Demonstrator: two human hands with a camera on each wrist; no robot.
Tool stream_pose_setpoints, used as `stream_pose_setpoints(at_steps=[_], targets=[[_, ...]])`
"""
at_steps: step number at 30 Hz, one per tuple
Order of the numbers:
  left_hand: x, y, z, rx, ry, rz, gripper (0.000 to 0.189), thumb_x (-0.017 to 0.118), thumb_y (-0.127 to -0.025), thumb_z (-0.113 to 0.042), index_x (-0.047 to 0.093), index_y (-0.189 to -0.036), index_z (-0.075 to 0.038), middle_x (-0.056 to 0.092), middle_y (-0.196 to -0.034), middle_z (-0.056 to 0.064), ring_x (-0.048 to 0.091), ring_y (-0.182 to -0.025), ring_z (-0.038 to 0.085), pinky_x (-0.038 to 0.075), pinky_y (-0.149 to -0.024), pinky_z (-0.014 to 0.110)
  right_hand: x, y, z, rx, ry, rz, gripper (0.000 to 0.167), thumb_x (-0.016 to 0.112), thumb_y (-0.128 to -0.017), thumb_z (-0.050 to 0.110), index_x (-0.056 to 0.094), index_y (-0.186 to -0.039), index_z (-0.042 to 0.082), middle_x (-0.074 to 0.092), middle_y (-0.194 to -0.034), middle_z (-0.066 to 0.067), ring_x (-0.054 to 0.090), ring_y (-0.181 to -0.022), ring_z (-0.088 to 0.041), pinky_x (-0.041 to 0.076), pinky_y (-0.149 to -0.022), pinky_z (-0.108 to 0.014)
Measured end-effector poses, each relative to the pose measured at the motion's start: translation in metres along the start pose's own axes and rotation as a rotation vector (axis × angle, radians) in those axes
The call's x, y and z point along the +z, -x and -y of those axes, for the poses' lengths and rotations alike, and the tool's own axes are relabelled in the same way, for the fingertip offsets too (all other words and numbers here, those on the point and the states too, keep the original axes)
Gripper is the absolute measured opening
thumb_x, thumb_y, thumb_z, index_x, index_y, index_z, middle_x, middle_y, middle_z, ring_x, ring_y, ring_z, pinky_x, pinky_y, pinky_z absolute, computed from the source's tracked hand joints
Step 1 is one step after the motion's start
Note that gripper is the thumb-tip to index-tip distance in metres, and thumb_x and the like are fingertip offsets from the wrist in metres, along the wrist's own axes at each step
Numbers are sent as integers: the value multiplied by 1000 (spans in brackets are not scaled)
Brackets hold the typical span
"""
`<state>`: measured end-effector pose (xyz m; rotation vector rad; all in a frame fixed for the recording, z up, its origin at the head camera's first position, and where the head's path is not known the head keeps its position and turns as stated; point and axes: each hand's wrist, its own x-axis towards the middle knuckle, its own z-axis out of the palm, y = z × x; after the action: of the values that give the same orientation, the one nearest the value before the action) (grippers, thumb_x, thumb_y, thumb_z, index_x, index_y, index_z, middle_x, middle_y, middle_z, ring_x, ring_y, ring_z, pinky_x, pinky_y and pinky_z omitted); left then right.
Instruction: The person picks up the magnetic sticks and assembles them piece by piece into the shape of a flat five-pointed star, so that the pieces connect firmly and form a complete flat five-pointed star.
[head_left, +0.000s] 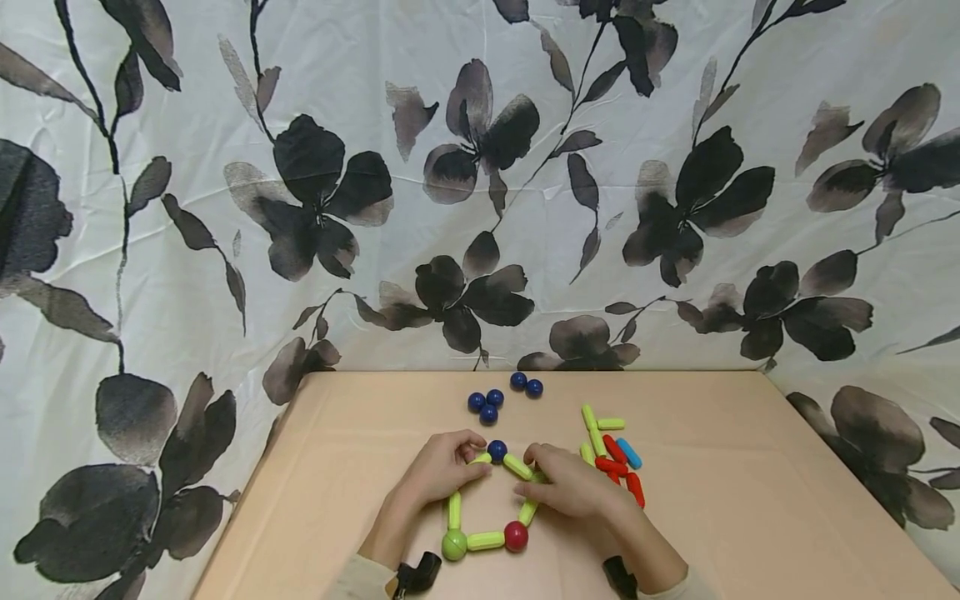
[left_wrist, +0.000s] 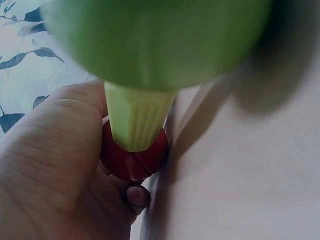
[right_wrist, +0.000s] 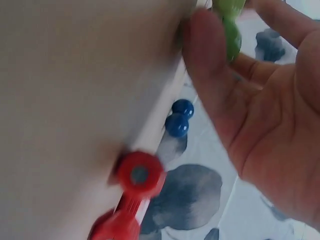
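A closed five-sided figure of yellow-green magnetic rods [head_left: 486, 540] joined by balls lies on the table. Its blue ball [head_left: 497, 451] is at the far corner, its green ball [head_left: 453, 545] near left, its red ball [head_left: 516, 536] near right. At the left corner my left hand [head_left: 438, 467] holds another red ball [left_wrist: 134, 157], which the hand hides from the head view. My right hand [head_left: 573, 481] pinches a second green ball [right_wrist: 232, 40] at the right corner between thumb and fingers.
Several loose blue balls [head_left: 488, 414] sit beyond the figure toward the table's far edge. To the right lie loose yellow-green rods [head_left: 592, 429], red rods [head_left: 635, 489] and a blue rod [head_left: 629, 453], close to my right hand. A floral cloth [head_left: 570, 200] hangs behind the table [head_left: 750, 500].
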<state>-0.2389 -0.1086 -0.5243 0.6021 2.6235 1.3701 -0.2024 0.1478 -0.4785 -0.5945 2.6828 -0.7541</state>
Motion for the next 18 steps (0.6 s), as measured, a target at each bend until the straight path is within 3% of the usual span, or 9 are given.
stream_pose_setpoints(at_steps=[2, 8, 14, 18], targets=[[-1, 0, -1, 1, -2, -4, 33, 84, -88, -32, 74, -115, -17, 65, -83, -8, 57, -70, 7, 47, -65, 23, 1, -2, 4, 30, 43, -9, 46, 79, -91, 43, 63, -120, 12, 58, -95, 4, 53, -81, -15, 43, -68, -29], [-3, 0, 0, 2, 9, -4, 37, 85, -87, -30, 73, -118, -15, 65, -84, -6, 57, -69, 8, 47, -63, 23, -3, -13, 13, 87, 106, 12, 50, 89, -78, 31, 64, -118, 14, 57, -94, 3, 53, -81, -18, 45, -70, -33], [-3, 0, 2, 0, -3, -7, 43, 84, -88, -29, 69, -126, -15, 64, -84, -7, 57, -67, 8, 47, -62, 24, -9, -22, 10, 96, 66, 74, 49, 90, -78, 28, 65, -117, 15, 59, -96, 2, 55, -84, -19, 47, -73, -36], [-2, 0, -1, 5, -22, -8, 40, 83, -89, -28, 70, -125, -15, 64, -85, -7, 56, -68, 8, 47, -63, 24, -5, -21, 6, 83, 86, 49, 48, 90, -77, 31, 64, -116, 17, 57, -96, 3, 54, -82, -18, 46, -71, -35]])
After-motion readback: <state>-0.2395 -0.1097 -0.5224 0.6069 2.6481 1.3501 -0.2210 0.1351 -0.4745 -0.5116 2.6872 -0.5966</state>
